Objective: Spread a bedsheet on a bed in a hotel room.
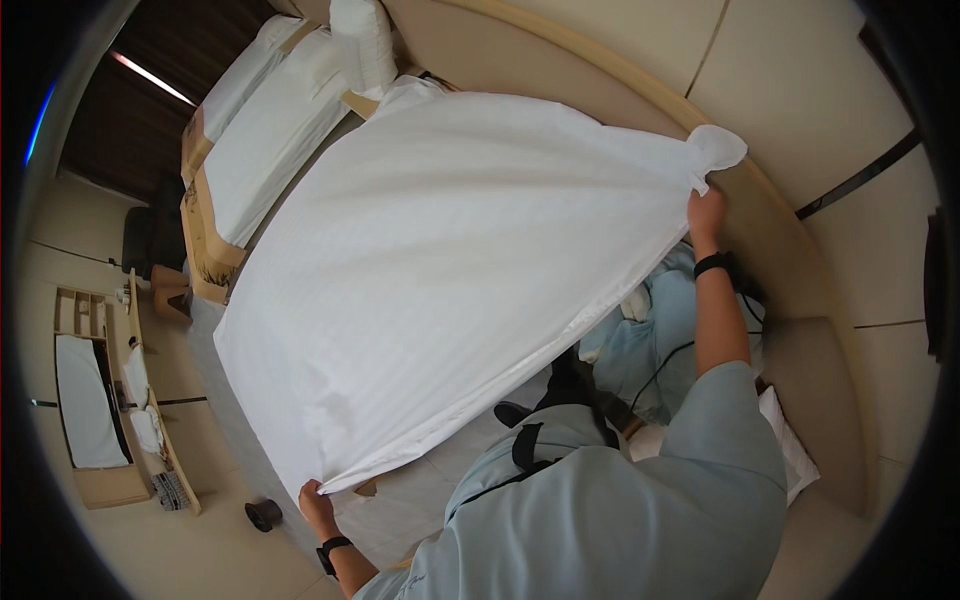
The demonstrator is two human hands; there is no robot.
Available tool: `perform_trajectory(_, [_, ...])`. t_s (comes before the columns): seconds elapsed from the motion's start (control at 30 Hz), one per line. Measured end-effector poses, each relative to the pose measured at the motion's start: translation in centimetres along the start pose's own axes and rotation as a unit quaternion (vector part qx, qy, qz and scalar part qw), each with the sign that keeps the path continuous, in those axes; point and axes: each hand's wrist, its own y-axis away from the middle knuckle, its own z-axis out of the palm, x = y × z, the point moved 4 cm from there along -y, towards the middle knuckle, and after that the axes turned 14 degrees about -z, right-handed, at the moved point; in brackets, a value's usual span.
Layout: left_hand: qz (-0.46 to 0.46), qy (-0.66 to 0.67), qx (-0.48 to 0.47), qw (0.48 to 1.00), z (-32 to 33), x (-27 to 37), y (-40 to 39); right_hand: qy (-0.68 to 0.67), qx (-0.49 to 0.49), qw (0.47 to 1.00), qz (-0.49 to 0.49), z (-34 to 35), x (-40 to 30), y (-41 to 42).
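Observation:
A large white bed sheet is stretched wide in front of me, with a few soft folds running across it. My left hand pinches its near corner at the lower left. At the upper right, my right hand grips another corner, and a bunched end of cloth stands up above the fist. Between the hands the sheet's edge runs taut in a slanting line. Whatever lies under the sheet is mostly hidden.
Two beds with white bedding stand beyond, a white pillow upright near them. A padded headboard curves behind. Pale blue cloth and a black cable lie by my right side. A dark bin stands on the floor.

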Motion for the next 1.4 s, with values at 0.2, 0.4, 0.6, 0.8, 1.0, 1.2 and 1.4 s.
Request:
perform_trajectory(0.2, [0.054,-0.02,-0.04,0.998,2.0,2.0,0.8,0.043,-0.008,0.999,0.028,3.2,4.2,2.9])
perform_trajectory(0.4, [0.078,-0.058,-0.087,0.991,4.8,3.4,1.7,0.076,-0.007,0.996,0.045,6.6,7.2,5.6])
perform_trajectory(0.6, [0.095,-0.128,-0.123,0.979,8.3,4.5,2.3,0.108,-0.106,0.983,0.102,11.0,10.1,8.6])
perform_trajectory(0.8, [0.127,-0.178,-0.173,0.96,12.5,4.6,1.2,0.088,-0.189,0.968,0.137,16.1,13.6,10.3])
perform_trajectory(1.0, [0.141,-0.193,-0.225,0.944,16.3,5.0,1.2,0.136,-0.222,0.959,0.111,19.4,16.5,12.4])
perform_trajectory(1.2, [0.125,-0.225,-0.252,0.933,18.7,5.3,1.6,0.148,-0.398,0.896,0.127,21.1,16.9,13.6])
perform_trajectory(1.4, [0.08,-0.288,-0.275,0.914,20.4,5.0,1.7,0.051,-0.401,0.911,0.079,23.6,17.5,14.8])
